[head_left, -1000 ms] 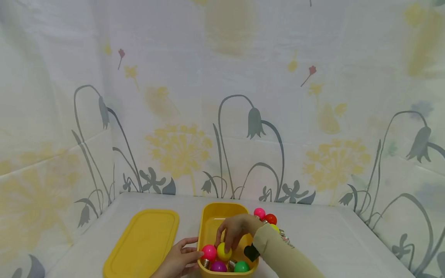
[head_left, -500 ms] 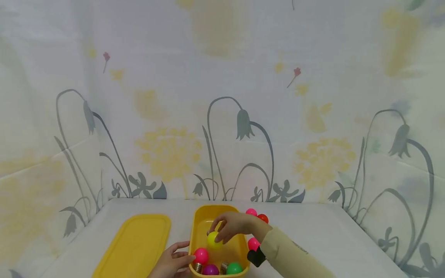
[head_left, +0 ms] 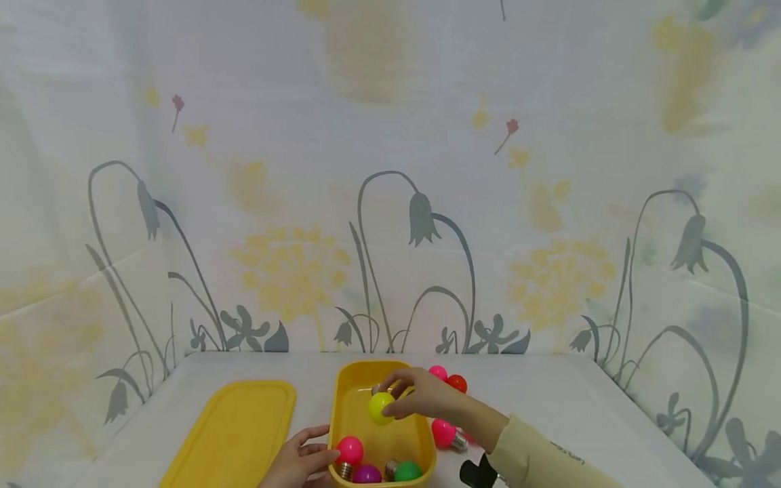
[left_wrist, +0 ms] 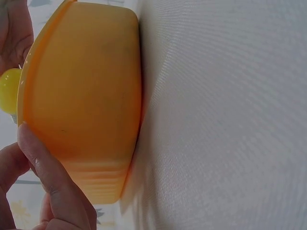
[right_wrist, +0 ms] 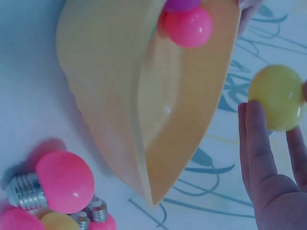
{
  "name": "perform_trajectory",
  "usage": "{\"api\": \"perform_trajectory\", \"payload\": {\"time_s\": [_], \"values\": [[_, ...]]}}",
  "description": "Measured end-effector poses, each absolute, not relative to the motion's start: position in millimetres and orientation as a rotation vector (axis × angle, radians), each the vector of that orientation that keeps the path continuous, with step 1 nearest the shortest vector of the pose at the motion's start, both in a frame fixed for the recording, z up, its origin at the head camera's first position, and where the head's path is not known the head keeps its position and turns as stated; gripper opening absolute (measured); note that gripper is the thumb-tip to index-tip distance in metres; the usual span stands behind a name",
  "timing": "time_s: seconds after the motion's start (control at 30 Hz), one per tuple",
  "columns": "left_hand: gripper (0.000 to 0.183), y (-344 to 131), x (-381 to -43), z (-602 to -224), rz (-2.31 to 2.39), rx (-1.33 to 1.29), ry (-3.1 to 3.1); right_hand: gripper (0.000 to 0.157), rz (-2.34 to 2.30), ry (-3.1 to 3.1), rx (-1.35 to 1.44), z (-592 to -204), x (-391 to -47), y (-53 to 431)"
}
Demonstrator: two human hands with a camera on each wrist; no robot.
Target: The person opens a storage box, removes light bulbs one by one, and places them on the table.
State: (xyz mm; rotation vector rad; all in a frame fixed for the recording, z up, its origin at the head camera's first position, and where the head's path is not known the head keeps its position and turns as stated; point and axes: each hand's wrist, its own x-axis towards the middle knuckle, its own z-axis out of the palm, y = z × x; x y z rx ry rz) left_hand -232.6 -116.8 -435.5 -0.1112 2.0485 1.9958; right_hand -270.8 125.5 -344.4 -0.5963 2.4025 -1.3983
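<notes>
Above the yellow plastic box (head_left: 336,401), my right hand (head_left: 421,394) pinches a yellow light bulb (head_left: 382,409) between thumb and fingers. Its round globe shows in the right wrist view too, level with the fingertips. My left hand (head_left: 299,461) grips the box's left rim near the front, one finger lying along the outer wall (left_wrist: 86,96) in the left wrist view. Inside the box, at the front end, lie a pink bulb (head_left: 350,451), a purple bulb (head_left: 367,474) and a green bulb (head_left: 407,471). The left thumb is right by the pink one.
A flat yellow lid (head_left: 228,434) lies on the white table to the left. Right of the box are more loose bulbs, among them a pink bulb (right_wrist: 65,182) with a metal screw base and a red bulb (head_left: 456,383). A flower-patterned cloth (head_left: 390,271) hangs behind.
My right hand has lifted the yellow bulb from among the others at the front of the box and moved it up and towards the back. My left hand stays on the rim.
</notes>
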Motion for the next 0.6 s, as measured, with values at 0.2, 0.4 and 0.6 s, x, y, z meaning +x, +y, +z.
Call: {"api": "perform_trajectory", "payload": {"time_s": [0.2,0.4,0.6], "values": [[0.065,-117.4,-231.0,-434.6,2.007,-0.102,2.051,0.028,-1.441,2.439,-0.636,-344.5,-257.9,134.8],[0.064,-118.3,-227.9,-433.6,2.036,-0.071,2.029,0.030,-1.503,2.424,-0.607,-351.1,-247.2,146.3],[0.064,-118.4,-227.8,-433.8,2.050,-0.073,2.014,0.029,-1.531,2.458,-0.615,-354.4,-241.4,160.9]]}}
